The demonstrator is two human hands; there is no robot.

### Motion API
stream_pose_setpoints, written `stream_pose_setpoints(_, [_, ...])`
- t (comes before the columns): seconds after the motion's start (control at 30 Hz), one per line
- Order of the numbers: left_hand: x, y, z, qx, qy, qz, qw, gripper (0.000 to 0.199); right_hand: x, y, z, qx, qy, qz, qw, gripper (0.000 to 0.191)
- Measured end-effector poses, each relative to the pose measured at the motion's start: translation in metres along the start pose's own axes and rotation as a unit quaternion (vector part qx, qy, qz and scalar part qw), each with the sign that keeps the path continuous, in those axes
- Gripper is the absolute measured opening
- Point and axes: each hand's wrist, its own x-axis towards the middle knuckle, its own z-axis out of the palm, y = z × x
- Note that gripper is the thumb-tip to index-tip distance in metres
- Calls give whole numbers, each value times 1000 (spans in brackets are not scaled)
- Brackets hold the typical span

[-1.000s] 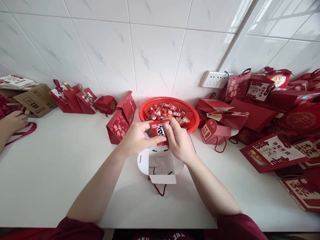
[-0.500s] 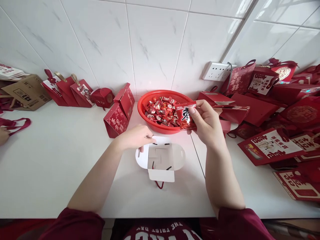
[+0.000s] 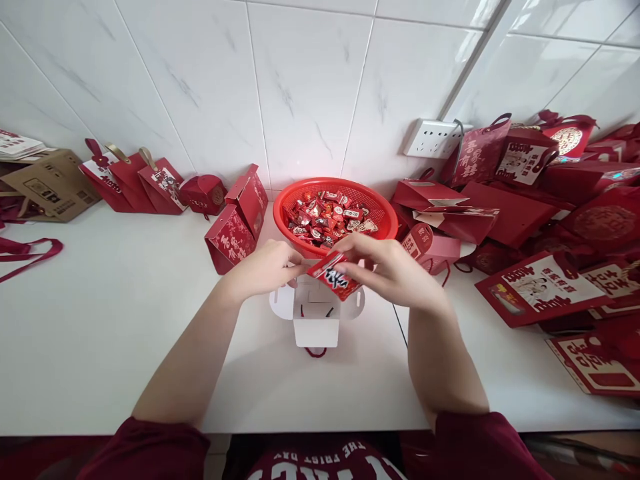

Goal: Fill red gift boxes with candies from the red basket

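The right hand (image 3: 383, 270) grasps the packet (image 3: 336, 277), tilted above the open box (image 3: 316, 330) at its 1 o'clock side; the left hand (image 3: 265, 268) appears to pinch the box's edge at 11 o'clock. Steady the box (basket (image 3: 384, 212) at 12 o'clock), keeping the packet clear of the flaps (image 3: 281, 305).
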Motion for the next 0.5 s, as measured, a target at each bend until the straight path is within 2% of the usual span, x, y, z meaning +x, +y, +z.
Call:
stream_pose_setpoints(0.13, [3,-5,0,-9,-9,-36,999,35,11,2,22,-120,-140,24,983,18])
stream_pose_setpoints(0.23, [1,-6,0,-6,-8,-26,1000,39,15,9,37,-169,-226,53,958,22])
stream_pose_setpoints(0.3, [0,-6,0,7,-4,-17,1000,41,14,12,41,-187,-246,61,949,23])
stream_pose_setpoints(0.5, [0,-2,2,17,3,-10,1000,40,13,10,41,-186,-234,50,953,23])
